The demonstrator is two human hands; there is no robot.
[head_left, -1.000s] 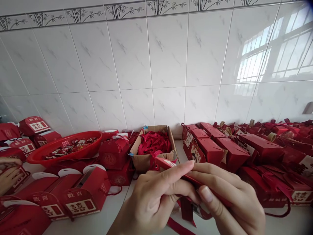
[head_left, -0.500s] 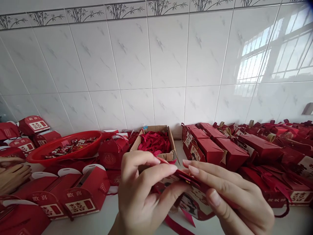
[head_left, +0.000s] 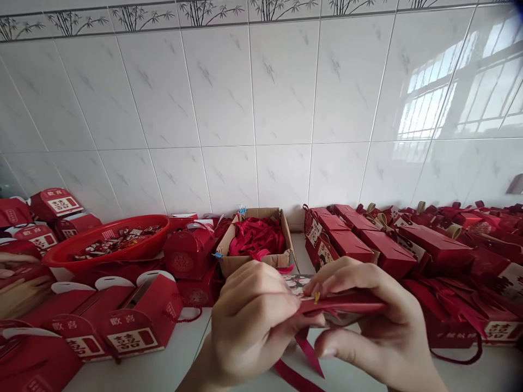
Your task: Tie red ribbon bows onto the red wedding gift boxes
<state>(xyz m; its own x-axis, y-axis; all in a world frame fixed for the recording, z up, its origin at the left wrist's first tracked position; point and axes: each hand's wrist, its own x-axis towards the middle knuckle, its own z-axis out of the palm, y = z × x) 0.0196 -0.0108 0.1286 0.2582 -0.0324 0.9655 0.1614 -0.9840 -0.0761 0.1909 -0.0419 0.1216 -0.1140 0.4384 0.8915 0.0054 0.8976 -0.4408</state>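
Red box (head_left: 347, 304), one, apparently partly folded, held above the tabletop (head_left: 151, 375) in the grip of both left hand (head_left: 255, 321) and right hand (head_left: 378, 321). Behind: one carton (head_left: 232, 265) of ribbons (head_left: 257, 237). At left: two printed boxes (head_left: 141, 321) lettered 歡喜.

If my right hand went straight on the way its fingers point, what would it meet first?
Probably your left hand, at the other end of the red item your right hand holds, though depth is unclear.
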